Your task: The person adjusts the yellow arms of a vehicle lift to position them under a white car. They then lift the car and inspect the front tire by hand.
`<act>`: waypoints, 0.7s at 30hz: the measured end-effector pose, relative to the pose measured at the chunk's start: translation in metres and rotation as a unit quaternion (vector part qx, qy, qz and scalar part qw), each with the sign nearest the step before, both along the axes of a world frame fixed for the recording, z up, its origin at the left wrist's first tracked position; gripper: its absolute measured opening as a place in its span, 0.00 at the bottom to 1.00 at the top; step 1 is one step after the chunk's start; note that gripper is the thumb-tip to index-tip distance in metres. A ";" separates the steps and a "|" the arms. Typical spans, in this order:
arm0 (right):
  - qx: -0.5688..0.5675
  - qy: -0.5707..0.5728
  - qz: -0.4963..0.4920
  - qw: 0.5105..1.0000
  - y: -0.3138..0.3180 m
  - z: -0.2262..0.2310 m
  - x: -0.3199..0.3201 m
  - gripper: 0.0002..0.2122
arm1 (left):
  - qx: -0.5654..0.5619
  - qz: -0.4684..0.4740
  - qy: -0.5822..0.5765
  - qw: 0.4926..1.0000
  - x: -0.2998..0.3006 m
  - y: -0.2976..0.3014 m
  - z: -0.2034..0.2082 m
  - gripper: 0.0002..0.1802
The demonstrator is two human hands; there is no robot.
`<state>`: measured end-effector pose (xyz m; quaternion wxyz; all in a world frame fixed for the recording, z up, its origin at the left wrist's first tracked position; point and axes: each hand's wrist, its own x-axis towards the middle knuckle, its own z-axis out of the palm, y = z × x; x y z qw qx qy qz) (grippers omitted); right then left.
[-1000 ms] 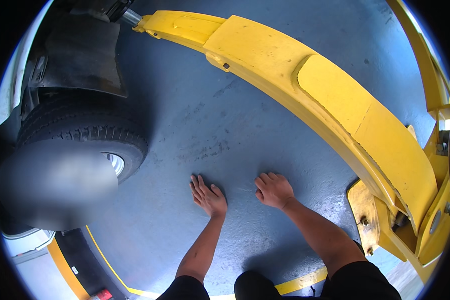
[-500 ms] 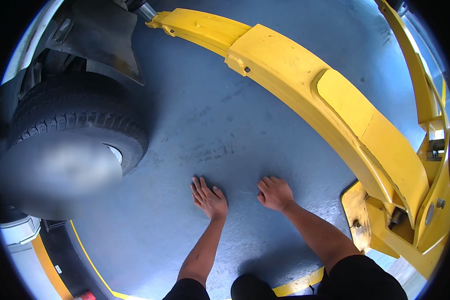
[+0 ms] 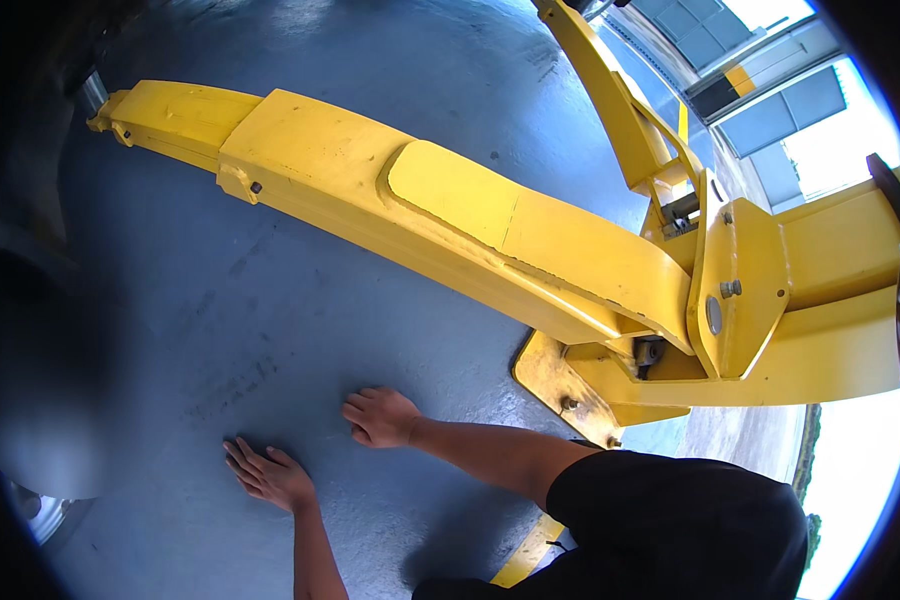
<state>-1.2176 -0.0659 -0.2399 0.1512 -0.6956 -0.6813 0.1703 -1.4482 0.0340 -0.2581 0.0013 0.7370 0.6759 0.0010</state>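
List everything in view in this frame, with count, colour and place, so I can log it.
Long arm: 1, yellow, across the middle
Second arm: 1, yellow, upper centre-right
Bracket: 1, yellow, right, where the long arm ends
Base plate: 1, worn yellow, below the bracket
Metal cylinder: 1, grey, at the long arm's far tip
Floor: 1, blue-grey, throughout
Floor stripe: 1, yellow, bottom centre
Wall panels: several, grey, upper right
Blurred patch: 1, dark, left; contents unclear
Sleeve: 1, black, lower right
Left hand: 1, fingers extended, lower left of centre
Right hand: 1, fingers curled, lower centre
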 end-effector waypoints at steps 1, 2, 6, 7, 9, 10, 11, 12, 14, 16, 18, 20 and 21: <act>0.000 -0.004 0.000 1.000 0.000 0.000 0.000 0.08 | 0.001 -0.001 0.000 1.000 0.001 0.000 -0.001 0.32; -0.001 -0.007 0.000 1.000 -0.001 -0.001 0.001 0.08 | -0.003 0.000 0.004 1.000 0.001 -0.001 -0.001 0.32; 0.005 -0.021 0.008 1.000 0.000 -0.007 -0.002 0.08 | 0.005 -0.005 0.003 1.000 -0.001 0.000 -0.005 0.32; 0.007 -0.015 0.005 1.000 0.000 -0.007 -0.002 0.08 | 0.011 -0.008 0.000 1.000 -0.002 -0.001 -0.007 0.32; 0.006 -0.002 0.004 1.000 -0.001 -0.011 -0.001 0.08 | -0.006 -0.001 -0.005 1.000 0.000 -0.001 -0.006 0.32; 0.003 0.006 0.005 1.000 -0.001 -0.014 0.000 0.08 | -0.013 0.005 -0.007 1.000 0.002 -0.001 -0.004 0.32; 0.000 0.013 0.008 1.000 0.000 -0.018 0.000 0.09 | -0.014 0.002 -0.011 1.000 0.004 -0.003 -0.007 0.32; -0.002 -0.009 0.006 1.000 0.004 -0.019 -0.002 0.09 | -0.010 0.008 -0.011 1.000 -0.001 -0.003 -0.011 0.33; 0.001 -0.036 0.010 0.999 0.006 -0.017 -0.008 0.10 | -0.001 0.008 -0.014 1.000 -0.009 -0.002 -0.013 0.33; -0.013 -0.031 0.011 0.999 0.004 -0.017 -0.006 0.12 | -0.002 0.010 -0.024 1.000 -0.001 0.000 -0.008 0.33; 0.055 -0.010 -0.014 0.998 0.005 -0.018 -0.006 0.06 | -0.007 0.009 -0.051 0.999 0.001 0.004 -0.011 0.34; 0.064 0.009 -0.001 0.998 0.010 -0.017 -0.012 0.06 | -0.006 0.013 -0.077 0.997 -0.004 0.007 -0.012 0.34; 0.066 0.015 0.001 0.998 0.011 -0.017 -0.013 0.06 | -0.007 0.018 -0.084 0.996 -0.006 0.006 -0.012 0.34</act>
